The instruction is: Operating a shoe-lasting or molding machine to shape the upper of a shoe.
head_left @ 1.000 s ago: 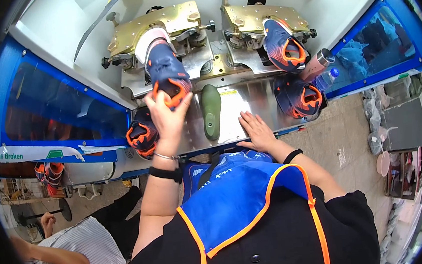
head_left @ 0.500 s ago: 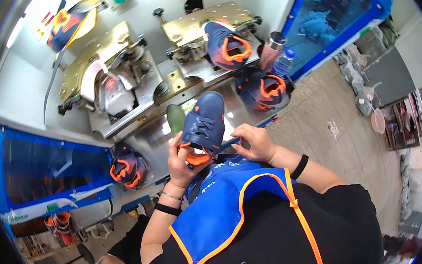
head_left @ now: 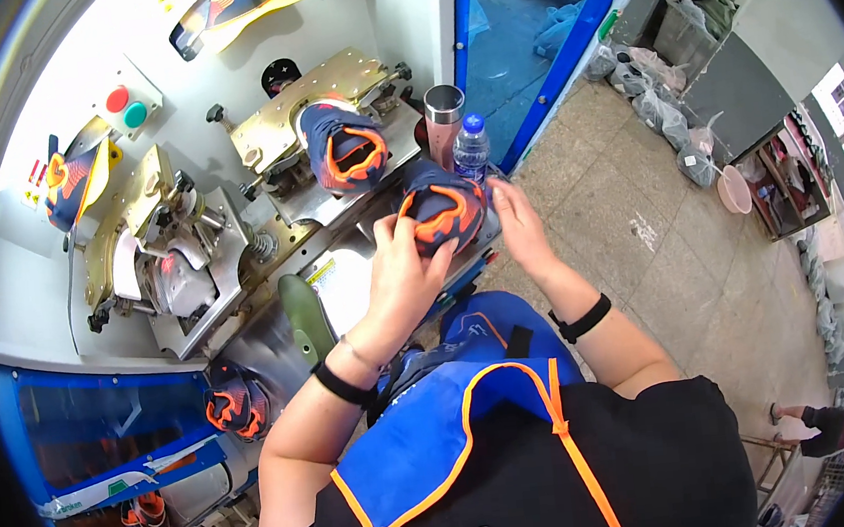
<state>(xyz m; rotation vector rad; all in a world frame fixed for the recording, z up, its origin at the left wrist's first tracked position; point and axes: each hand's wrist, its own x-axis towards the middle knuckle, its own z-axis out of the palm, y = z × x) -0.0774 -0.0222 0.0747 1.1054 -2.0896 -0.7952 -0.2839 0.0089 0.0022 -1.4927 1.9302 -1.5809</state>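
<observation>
At the right end of the metal ledge, my left hand (head_left: 405, 277) is closed on the collar of a navy sneaker (head_left: 424, 206) with orange lining. Its fingers and thumb are at the shoe's opening. My right hand (head_left: 521, 227) is just right of the shoe, fingers stretched and apart, holding nothing. A green shoe last (head_left: 304, 319) lies on the ledge left of my left forearm. Another navy and orange sneaker (head_left: 344, 152) sits on the right-hand brass-plated press (head_left: 293, 104).
Behind the shoe stand a pink tumbler (head_left: 444, 131) and a water bottle (head_left: 472, 147). The left press (head_left: 138, 228) holds a metal form. More sneakers (head_left: 236, 400) rest at the ledge's left end. A blue-framed window panel (head_left: 537, 83) borders the right side.
My left hand has moved right, from in front of me to the ledge's right end. The sneaker it held upright is no longer there. My right hand has shifted forward, and the view has turned right.
</observation>
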